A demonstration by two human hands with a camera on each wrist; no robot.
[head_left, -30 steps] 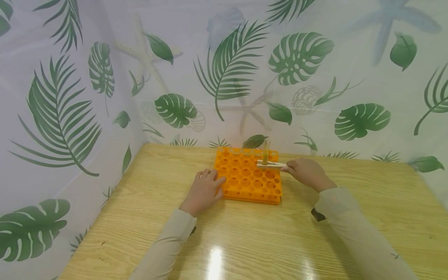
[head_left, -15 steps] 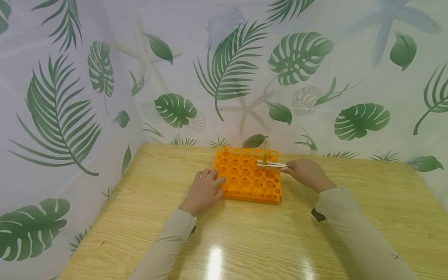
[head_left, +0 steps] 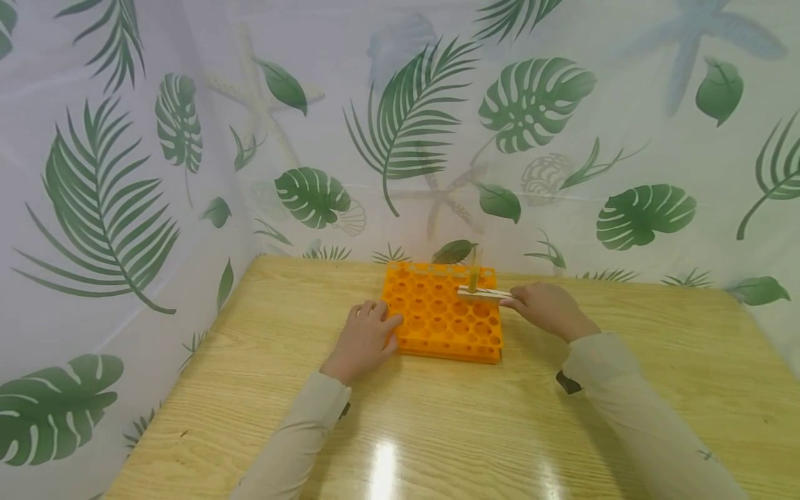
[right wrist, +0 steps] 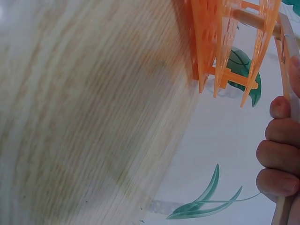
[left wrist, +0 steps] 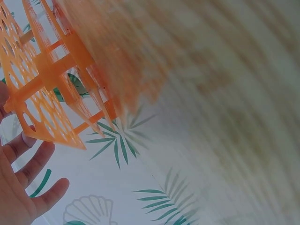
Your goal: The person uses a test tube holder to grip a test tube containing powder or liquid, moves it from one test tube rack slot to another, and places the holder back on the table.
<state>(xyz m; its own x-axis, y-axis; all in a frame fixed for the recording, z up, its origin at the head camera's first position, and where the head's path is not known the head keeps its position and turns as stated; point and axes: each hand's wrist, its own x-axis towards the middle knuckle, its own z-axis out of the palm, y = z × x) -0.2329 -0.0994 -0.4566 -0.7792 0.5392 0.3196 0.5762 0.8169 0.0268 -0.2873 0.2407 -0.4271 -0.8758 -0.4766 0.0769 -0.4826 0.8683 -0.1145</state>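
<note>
My right hand (head_left: 550, 309) grips a wooden test tube clamp (head_left: 484, 294) by its handle, fingers curled round it in the right wrist view. The clamp's far end is around a clear test tube (head_left: 473, 273) with yellowish-brown liquid, which stands upright at the back right of an orange test tube rack (head_left: 437, 305). In the right wrist view the tube's lower part (right wrist: 251, 19) reaches between the rack's tiers. My left hand (head_left: 364, 340) rests against the rack's left edge; in the left wrist view some fingers (left wrist: 52, 191) are spread, apart from the rack.
The rack stands on a wood-grain table (head_left: 262, 403), near its back edge. A white curtain (head_left: 425, 118) printed with green leaves hangs behind and to the left. Dark straps show at both cuffs.
</note>
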